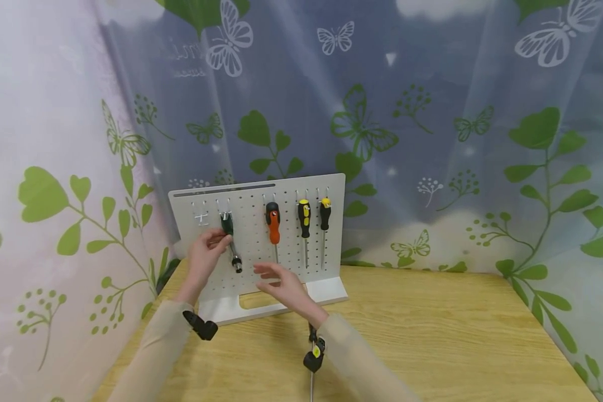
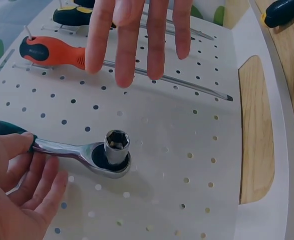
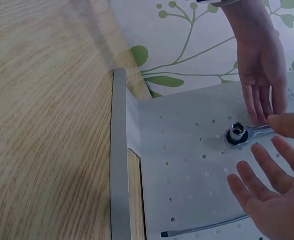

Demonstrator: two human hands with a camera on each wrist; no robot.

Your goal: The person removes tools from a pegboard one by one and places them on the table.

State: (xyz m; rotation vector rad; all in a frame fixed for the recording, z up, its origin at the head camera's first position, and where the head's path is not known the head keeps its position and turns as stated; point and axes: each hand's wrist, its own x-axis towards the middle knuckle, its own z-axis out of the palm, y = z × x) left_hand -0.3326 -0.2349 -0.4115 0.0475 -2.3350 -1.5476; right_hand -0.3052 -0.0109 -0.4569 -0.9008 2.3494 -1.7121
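A ratchet wrench (image 1: pixel 228 224) with a dark green handle and a socket on its chrome head hangs near the left side of a white pegboard (image 1: pixel 253 209). My left hand (image 1: pixel 207 258) pinches the lower end of that handle between thumb and fingers, as the left wrist view shows. The socket (image 2: pixel 117 145) faces out from the board. Held apart from the wrench, my right hand (image 1: pixel 285 287) has its fingers extended in front of the board's lower part and holds nothing. Close by it hangs an orange and black screwdriver (image 1: pixel 273 223).
Two black and yellow screwdrivers, one broader (image 1: pixel 304 218) and one slimmer (image 1: pixel 325 212), hang at the board's right. A bare hook (image 1: pixel 201 216) is at its left. Another screwdriver (image 2: pixel 282 12) lies on the wooden table (image 1: pixel 432 324), partly behind the right wrist. A patterned curtain (image 1: pixel 291 100) stands behind.
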